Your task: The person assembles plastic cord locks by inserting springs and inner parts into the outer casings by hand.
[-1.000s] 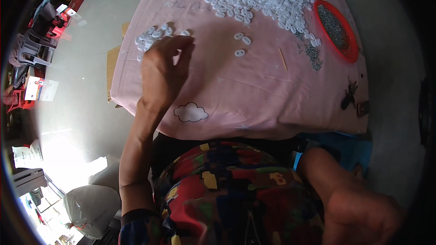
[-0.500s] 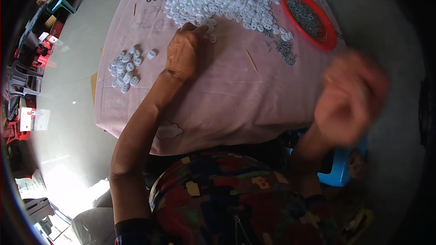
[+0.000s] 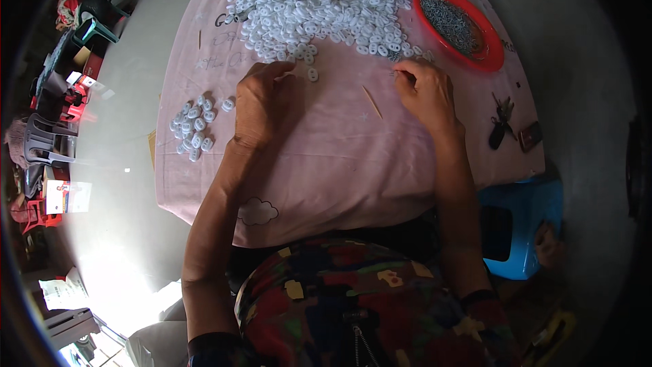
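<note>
My left hand (image 3: 259, 98) rests on the pink cloth just below a large heap of white oval plastic pieces with two holes (image 3: 326, 10). Its fingers are curled together, and whatever they hold is hidden. One loose white piece (image 3: 312, 75) lies right beside its fingertips. Across the cloth, my right hand (image 3: 429, 95) is pinched, thumb against forefinger, over small grey metal screws or nails (image 3: 394, 56) at the heap's lower edge. Anything within that pinch is too small to name. A smaller group of white pieces (image 3: 193, 122) lies left of my left forearm.
A red oval dish (image 3: 494, 61) full of grey metal bits stands at the table's right. A thin wooden stick (image 3: 372, 102) lies between my hands, another (image 3: 200, 39) at the far left. Keys (image 3: 501, 122) and a dark brown case (image 3: 530, 136) lie near the right edge. A blue stool (image 3: 519, 258) stands below.
My right hand has swung from off the right side in to the metal bits below the heap. My left hand has drawn back slightly from the heap. The keys now show.
</note>
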`<state>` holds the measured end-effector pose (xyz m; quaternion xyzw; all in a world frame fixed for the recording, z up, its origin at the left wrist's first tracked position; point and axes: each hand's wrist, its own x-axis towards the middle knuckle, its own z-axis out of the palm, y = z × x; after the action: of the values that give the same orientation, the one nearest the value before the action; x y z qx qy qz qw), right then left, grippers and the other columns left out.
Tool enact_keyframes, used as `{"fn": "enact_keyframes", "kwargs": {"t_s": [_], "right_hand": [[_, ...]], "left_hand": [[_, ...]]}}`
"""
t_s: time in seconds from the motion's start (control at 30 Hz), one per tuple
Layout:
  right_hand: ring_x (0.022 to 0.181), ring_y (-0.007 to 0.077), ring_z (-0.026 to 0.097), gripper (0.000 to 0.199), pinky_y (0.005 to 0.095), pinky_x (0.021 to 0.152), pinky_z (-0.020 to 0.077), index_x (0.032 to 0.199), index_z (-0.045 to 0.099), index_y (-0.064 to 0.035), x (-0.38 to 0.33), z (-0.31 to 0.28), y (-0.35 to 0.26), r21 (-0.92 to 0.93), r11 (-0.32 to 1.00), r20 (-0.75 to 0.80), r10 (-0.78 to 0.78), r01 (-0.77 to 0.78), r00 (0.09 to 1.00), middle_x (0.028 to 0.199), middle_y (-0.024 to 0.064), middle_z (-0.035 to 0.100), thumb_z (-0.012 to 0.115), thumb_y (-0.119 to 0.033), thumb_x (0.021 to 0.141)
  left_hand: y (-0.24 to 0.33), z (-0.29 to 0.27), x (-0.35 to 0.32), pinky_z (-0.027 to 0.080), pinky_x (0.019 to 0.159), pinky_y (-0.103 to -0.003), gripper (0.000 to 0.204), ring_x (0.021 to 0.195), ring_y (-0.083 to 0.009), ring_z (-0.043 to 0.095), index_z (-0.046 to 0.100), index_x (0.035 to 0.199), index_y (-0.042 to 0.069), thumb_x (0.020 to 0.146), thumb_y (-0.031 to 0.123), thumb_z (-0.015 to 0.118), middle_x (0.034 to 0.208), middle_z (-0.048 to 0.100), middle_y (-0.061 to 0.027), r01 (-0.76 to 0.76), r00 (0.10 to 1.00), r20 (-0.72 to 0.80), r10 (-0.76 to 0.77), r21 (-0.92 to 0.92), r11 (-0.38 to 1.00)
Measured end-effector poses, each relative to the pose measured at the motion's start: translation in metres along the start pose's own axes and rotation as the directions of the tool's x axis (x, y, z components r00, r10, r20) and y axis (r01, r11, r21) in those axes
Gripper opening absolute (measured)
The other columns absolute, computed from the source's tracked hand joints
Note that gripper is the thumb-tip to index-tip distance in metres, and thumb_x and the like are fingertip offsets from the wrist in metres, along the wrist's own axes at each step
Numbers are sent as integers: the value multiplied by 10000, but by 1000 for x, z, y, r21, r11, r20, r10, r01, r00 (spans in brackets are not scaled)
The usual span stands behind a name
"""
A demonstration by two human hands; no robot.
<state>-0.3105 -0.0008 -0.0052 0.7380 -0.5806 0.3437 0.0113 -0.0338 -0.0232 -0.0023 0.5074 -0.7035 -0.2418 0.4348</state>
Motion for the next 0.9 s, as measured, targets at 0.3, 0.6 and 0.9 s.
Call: {"fn": "enact_keyframes", "kwargs": {"t_s": [0.3,0.6,0.9], "right_hand": [[643,215,636,114,329,589,493,859,603,-20,-3,-1,1,122,991,-105,70,-57,992,766,105,647,658,-52,765],[640,190,614,105,310,573,485,871,605,-22,-4,7,0,145,989,-170,17,8,985,776,92,637,659,-48,785],[644,222,611,81,335,601,486,883,608,-27,-6,8,-10,134,990,-67,-36,44,997,756,97,626,635,-61,815]], "left_hand": [[-11,10,14,504,775,-377,167,822,-296,633,703,940,49,809,125,633,867,674,-137,-10,999,35,9,44,999],[-21,-1,35,520,708,-337,198,763,-275,678,701,982,58,827,156,624,850,695,-143,-85,964,264,41,157,984],[-38,-6,58,520,711,-342,198,761,-257,682,707,980,70,826,167,631,846,700,-138,-24,993,117,-1,212,977]]}}
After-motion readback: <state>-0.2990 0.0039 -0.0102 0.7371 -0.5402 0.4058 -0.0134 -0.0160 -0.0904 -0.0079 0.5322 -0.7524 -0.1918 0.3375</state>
